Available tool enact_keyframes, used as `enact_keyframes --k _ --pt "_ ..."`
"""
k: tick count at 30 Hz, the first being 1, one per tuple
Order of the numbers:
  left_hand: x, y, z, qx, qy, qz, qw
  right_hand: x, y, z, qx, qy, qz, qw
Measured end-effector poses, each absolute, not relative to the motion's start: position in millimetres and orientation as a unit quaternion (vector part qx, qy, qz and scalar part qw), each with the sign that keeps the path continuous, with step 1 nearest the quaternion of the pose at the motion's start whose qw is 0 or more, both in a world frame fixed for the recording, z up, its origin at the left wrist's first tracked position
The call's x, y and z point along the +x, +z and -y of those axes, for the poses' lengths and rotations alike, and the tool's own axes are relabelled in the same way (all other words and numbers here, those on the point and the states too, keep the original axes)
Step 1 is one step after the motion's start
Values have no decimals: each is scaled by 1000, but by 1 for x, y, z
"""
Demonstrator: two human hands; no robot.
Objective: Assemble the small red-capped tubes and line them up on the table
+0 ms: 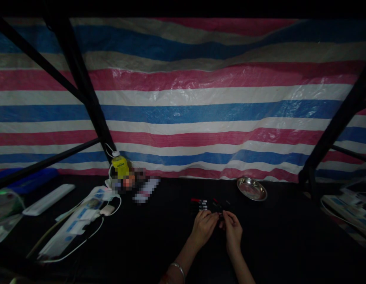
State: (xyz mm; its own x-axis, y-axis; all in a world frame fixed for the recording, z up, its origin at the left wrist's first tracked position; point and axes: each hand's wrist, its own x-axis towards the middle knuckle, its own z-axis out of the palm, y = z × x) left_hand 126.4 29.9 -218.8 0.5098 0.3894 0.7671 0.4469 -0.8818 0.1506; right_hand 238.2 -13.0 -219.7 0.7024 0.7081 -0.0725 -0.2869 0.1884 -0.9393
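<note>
My left hand [204, 228] and my right hand [232, 229] meet over the black table, with fingers pinched together. Between the fingertips is a small dark piece [220, 215]; its kind is too dim to tell. Just beyond my left hand lie a short red stick with a silvery end [198, 200] and dark sticks with silvery ends [202, 207], side by side. Beyond my right hand are another slim red piece [215, 200] and a small dark bit [228, 202]. A ring and a bracelet are on my left hand and wrist.
A shiny round metal dish [252, 189] stands at the back right. Power strips [73, 227] with white cables lie on the left, near a yellow-labelled bottle [120, 165] and a blurred-out item [146, 190]. Black frame posts [79, 79] and a striped sheet [200, 114] bound the table.
</note>
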Motion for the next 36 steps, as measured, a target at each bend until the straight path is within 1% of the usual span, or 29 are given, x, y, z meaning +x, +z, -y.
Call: enact_keyframes --k 6,11,20,28,31,36 --pt "127 -222 -31 -864 -441 241 18 238 -221 12 -537 362 211 732" --pt "128 -223 -31 -857 -457 235 16 237 -217 13 -538 350 199 740" --pt "128 -222 -31 -854 -459 244 18 235 -212 16 -553 344 231 723" --pt "126 -220 -30 -866 -433 248 18 234 -219 13 -536 366 256 717" --pt "127 -219 -30 -867 -429 254 9 234 -220 12 -528 370 245 724" --pt "128 -219 -31 -862 -429 271 4 237 -221 13 -535 335 220 743"
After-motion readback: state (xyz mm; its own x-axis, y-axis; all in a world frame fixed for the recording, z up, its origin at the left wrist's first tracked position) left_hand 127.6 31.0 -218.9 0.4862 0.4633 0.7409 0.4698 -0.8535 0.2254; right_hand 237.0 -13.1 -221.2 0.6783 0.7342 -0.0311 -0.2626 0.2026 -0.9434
